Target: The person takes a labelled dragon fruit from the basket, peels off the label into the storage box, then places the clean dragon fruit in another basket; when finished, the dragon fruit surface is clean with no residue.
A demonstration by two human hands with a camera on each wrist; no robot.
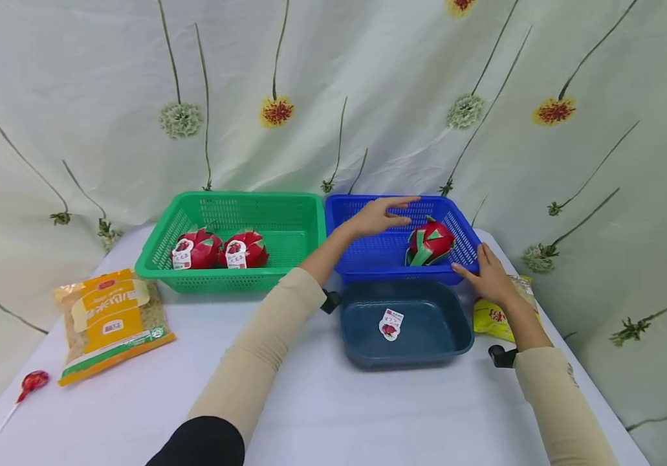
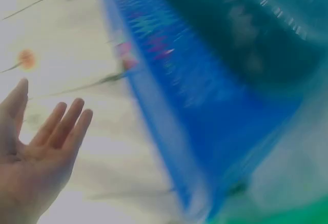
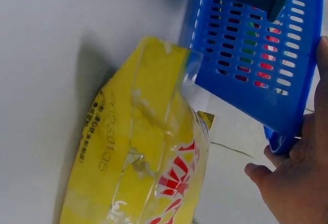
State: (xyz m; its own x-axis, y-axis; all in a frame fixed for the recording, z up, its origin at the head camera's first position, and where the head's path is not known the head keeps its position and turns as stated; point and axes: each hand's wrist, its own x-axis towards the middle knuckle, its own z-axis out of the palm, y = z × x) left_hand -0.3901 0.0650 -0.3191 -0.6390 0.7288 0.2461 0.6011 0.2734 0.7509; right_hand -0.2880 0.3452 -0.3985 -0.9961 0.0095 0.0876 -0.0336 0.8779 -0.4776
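Note:
My left hand hangs over the blue basket, fingers spread and holding nothing; in the left wrist view the left palm shows beside a blurred basket. Inside the blue basket, near its right end, sits a red dragon fruit with green scales. My right hand grips the basket's front right corner, also seen in the right wrist view with the right hand at the blue rim. Just below that hand lies a yellow bag of powder, its printed side large in the right wrist view.
Left of the blue basket stands a green basket with two labelled dragon fruits. A dark blue tub with a sticker is in front. An orange grain bag and a red lollipop lie at left.

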